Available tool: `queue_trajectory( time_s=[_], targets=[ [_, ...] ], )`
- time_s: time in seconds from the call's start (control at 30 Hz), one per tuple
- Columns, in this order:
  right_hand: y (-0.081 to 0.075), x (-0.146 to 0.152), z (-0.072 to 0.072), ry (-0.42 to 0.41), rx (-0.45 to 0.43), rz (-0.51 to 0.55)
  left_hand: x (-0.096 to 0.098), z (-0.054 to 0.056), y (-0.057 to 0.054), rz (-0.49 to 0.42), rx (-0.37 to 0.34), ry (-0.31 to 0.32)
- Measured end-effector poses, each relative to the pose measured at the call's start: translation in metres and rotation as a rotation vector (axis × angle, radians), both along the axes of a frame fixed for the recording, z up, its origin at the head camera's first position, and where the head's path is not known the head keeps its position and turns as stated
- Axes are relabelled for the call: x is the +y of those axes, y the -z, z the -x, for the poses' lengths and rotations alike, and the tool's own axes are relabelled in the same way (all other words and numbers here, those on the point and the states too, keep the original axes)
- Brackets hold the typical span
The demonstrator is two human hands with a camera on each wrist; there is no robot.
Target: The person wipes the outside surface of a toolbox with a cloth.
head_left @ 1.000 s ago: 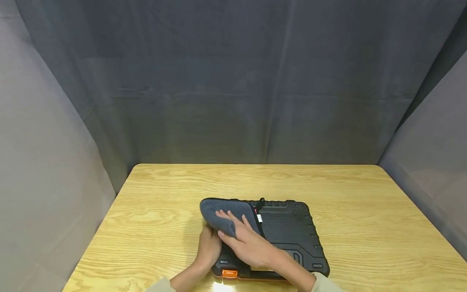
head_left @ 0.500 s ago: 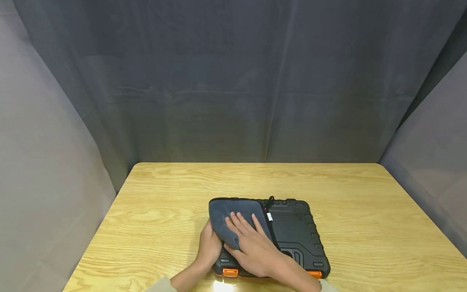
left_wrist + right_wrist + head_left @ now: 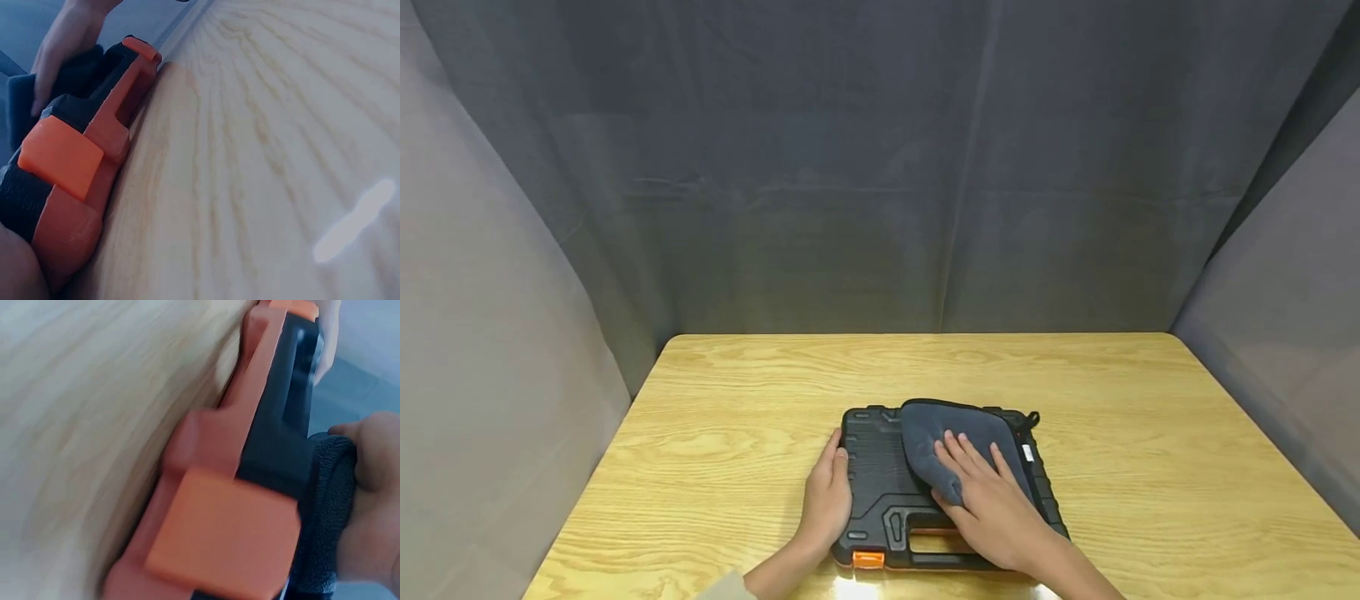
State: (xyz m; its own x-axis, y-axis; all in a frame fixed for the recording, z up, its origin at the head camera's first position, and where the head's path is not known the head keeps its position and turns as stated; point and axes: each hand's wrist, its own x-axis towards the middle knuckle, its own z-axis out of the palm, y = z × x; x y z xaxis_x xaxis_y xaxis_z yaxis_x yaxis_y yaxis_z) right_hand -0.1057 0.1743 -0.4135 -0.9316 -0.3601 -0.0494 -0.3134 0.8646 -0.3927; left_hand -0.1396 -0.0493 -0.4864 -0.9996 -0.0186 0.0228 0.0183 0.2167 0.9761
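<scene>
A black tool case (image 3: 880, 475) with orange latches and an orange-red lower half lies on the wooden table, handle toward me. My left hand (image 3: 827, 500) rests against its left side, fingers pointing away along the edge and thumb at the lid's rim. My right hand (image 3: 992, 508) presses a folded dark blue-grey cloth (image 3: 928, 425) onto the right part of the lid, fingers spread over it. Black trim, a white tag and a small loop show on the cloth. In the right wrist view, an orange latch (image 3: 228, 531) is close up and the cloth (image 3: 328, 494) lies under my hand.
The wooden table (image 3: 700, 467) extends on both sides of the case and behind it. A dark grey curtain (image 3: 812, 167) hangs at the back, with pale grey fabric (image 3: 490, 292) at left. Another pale panel (image 3: 1285, 300) stands at right.
My right hand has slid the cloth rightward over the lid, flattening its lifted left end and exposing the lid's left part. My left hand stays by the case's left side.
</scene>
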Motion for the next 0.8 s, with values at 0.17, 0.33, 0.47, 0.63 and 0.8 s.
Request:
queue_trajectory(
  time_s=[0.17,0.33,0.47,0.63,0.8],
  targets=[
    [0.001,0.024,-0.004,0.058,0.014,0.021,0.001,0.0,0.0,-0.023,0.008,0.006],
    [-0.001,0.04,-0.005,0.1,0.023,0.087,0.001,0.0,0.001,-0.019,0.004,0.004],
    [-0.005,0.04,-0.003,0.122,0.017,0.194,0.001,0.001,0.0,-0.021,0.011,0.005],
    [-0.01,0.024,0.0,0.112,-0.031,0.31,0.003,0.001,0.0,-0.029,0.018,0.012],
    [-0.012,-0.005,-0.001,0.048,-0.088,0.359,0.006,0.001,0.0,-0.029,0.014,0.013]
  ],
)
